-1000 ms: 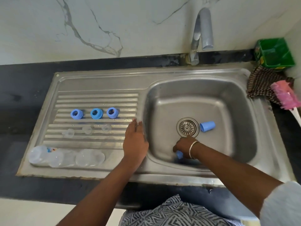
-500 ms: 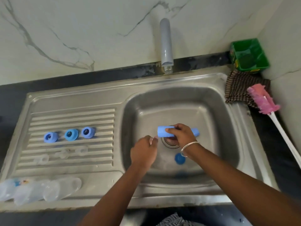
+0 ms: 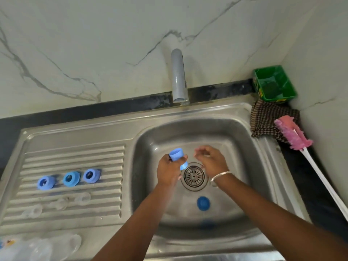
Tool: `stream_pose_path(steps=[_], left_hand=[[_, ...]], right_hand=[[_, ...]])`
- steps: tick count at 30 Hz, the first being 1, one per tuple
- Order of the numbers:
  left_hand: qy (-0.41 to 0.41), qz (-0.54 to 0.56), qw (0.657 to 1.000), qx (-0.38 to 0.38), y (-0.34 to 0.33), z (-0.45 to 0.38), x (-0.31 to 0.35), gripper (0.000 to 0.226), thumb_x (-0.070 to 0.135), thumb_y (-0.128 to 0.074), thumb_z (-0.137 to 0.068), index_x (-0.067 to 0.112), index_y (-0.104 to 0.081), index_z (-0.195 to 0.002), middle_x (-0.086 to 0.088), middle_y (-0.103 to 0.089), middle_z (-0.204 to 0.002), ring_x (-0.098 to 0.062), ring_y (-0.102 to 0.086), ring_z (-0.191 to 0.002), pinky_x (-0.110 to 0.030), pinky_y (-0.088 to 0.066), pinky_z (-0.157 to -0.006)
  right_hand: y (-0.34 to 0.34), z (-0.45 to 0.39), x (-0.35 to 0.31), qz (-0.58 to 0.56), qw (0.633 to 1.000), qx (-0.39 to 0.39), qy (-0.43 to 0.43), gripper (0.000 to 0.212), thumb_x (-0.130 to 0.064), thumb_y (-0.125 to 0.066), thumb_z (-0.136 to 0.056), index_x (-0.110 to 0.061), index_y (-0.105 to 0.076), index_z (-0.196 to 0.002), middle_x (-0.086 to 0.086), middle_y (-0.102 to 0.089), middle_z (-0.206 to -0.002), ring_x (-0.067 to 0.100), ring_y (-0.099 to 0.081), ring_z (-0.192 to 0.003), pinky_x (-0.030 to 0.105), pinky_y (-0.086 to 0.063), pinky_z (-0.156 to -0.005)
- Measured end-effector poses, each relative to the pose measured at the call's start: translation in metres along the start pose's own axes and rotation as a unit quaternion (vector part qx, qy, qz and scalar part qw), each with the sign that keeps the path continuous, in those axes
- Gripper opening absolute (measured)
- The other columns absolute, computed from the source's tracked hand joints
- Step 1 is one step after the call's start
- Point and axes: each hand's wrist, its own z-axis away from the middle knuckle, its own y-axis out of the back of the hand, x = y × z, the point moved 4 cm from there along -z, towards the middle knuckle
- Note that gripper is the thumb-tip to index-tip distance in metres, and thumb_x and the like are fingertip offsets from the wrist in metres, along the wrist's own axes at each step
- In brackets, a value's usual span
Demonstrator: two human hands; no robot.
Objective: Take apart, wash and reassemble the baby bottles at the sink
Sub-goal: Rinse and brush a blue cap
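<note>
Over the steel sink basin (image 3: 250, 166) my left hand (image 3: 167, 172) grips a blue bottle cap (image 3: 176, 154); a second blue piece (image 3: 184, 165) shows just below it against my fingers. My right hand (image 3: 212, 161) hovers beside it above the drain (image 3: 194, 176), fingers loosely curled and holding nothing. Another blue cap (image 3: 203, 203) lies on the basin floor nearer me. On the ribbed drainboard (image 3: 113, 159) stand three blue collar rings (image 3: 70, 178), with three clear teats (image 3: 60, 204) in front of them. Clear bottle bodies (image 3: 47, 245) lie at the lower left edge.
The grey tap spout (image 3: 178, 76) hangs over the back of the basin with no water running. At the right are a green tub (image 3: 274, 83), a checked cloth (image 3: 267, 119) and a pink bottle brush (image 3: 293, 134) with a long white handle.
The blue cap has passed from my right hand to my left. My right hand has let go and drawn slightly right. The camera has tilted upward.
</note>
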Motion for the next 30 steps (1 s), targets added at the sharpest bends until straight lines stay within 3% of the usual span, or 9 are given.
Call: stream_pose_path(steps=[3,7,10,12,14,17,20,27,30], left_hand=[[-0.079,-0.071,0.994,0.02,0.004,-0.009,0.02,0.043,0.051,-0.077,-0.061,0.022,-0.065,-0.089,0.011,-0.062,-0.075,-0.013,-0.063,-0.075,-0.049,-0.058,-0.084],[-0.15,-0.1,0.984,0.015,-0.003,-0.008,0.05,0.042,0.051,-0.074,-0.06,0.026,-0.065,-0.093,0.009,-0.07,-0.086,-0.016,-0.069,-0.087,-0.048,-0.058,-0.081],[-0.196,-0.1,0.976,0.007,-0.011,-0.005,0.064,0.036,0.047,-0.073,-0.061,0.034,-0.061,-0.093,0.008,-0.073,-0.092,-0.013,-0.069,-0.089,-0.038,-0.056,-0.082],[-0.22,-0.087,0.971,0.007,-0.014,-0.006,0.069,0.032,0.043,-0.076,-0.062,0.035,-0.061,-0.091,0.01,-0.073,-0.09,-0.012,-0.069,-0.086,-0.035,-0.055,-0.082],[-0.23,-0.076,0.97,0.0,-0.016,-0.008,0.07,0.034,0.039,-0.079,-0.065,0.034,-0.064,-0.094,0.01,-0.074,-0.091,-0.011,-0.069,-0.086,-0.038,-0.056,-0.084],[-0.249,-0.068,0.966,-0.01,-0.019,-0.01,0.07,0.038,0.032,-0.082,-0.069,0.033,-0.065,-0.103,0.014,-0.072,-0.094,-0.01,-0.067,-0.088,-0.038,-0.056,-0.085],[-0.268,-0.063,0.961,-0.003,-0.02,-0.01,0.077,0.038,0.022,-0.084,-0.07,0.032,-0.064,-0.101,0.017,-0.069,-0.091,-0.009,-0.064,-0.086,-0.032,-0.054,-0.081],[-0.28,-0.067,0.958,0.003,-0.023,-0.009,0.091,0.037,0.01,-0.084,-0.072,0.023,-0.065,-0.1,0.017,-0.067,-0.082,0.003,-0.06,-0.074,-0.014,-0.047,-0.072],[-0.279,-0.081,0.957,0.015,-0.021,-0.007,0.095,0.034,0.012,-0.083,-0.074,0.021,-0.065,-0.101,0.015,-0.066,-0.081,0.008,-0.058,-0.071,-0.005,-0.042,-0.065]], right_hand=[[0.009,-0.024,-0.052,0.021,0.991,0.042,0.124,0.014,-0.015,-0.072,-0.085,-0.023,-0.067,-0.095,-0.004,-0.071,-0.093,0.012,-0.066,-0.085,0.031,-0.052,-0.088],[0.007,-0.053,-0.131,0.114,0.957,0.027,0.265,0.029,-0.028,-0.064,-0.093,-0.019,-0.065,-0.121,-0.006,-0.067,-0.116,0.007,-0.059,-0.101,0.017,-0.043,-0.089],[-0.001,-0.064,-0.158,0.176,0.938,-0.012,0.299,0.029,-0.023,-0.056,-0.096,-0.016,-0.065,-0.123,0.0,-0.069,-0.1,0.015,-0.059,-0.088,0.016,-0.04,-0.079],[-0.005,-0.068,-0.165,0.233,0.921,-0.032,0.31,0.024,-0.02,-0.052,-0.098,-0.012,-0.066,-0.116,-0.004,-0.059,-0.083,0.016,-0.052,-0.075,0.018,-0.034,-0.069],[-0.004,-0.07,-0.169,0.263,0.908,-0.037,0.323,0.022,-0.018,-0.048,-0.1,-0.009,-0.065,-0.111,-0.007,-0.053,-0.079,0.013,-0.047,-0.069,0.018,-0.032,-0.066],[0.0,-0.07,-0.173,0.284,0.9,-0.031,0.329,0.021,-0.012,-0.045,-0.101,-0.007,-0.065,-0.105,-0.016,-0.046,-0.072,0.0,-0.046,-0.062,0.004,-0.029,-0.06],[-0.004,-0.068,-0.18,0.359,0.874,-0.04,0.326,0.018,-0.011,-0.042,-0.1,-0.016,-0.055,-0.088,-0.009,-0.044,-0.07,0.018,-0.044,-0.069,0.02,-0.025,-0.061],[-0.012,-0.065,-0.189,0.463,0.844,-0.03,0.267,0.022,-0.015,-0.039,-0.101,-0.012,-0.06,-0.097,0.006,-0.054,-0.086,0.031,-0.055,-0.087,0.028,-0.032,-0.067],[-0.014,-0.066,-0.191,0.444,0.867,-0.054,0.218,0.034,-0.02,-0.039,-0.099,-0.02,-0.044,-0.065,0.002,-0.047,-0.071,0.029,-0.047,-0.074,0.028,-0.03,-0.056]])
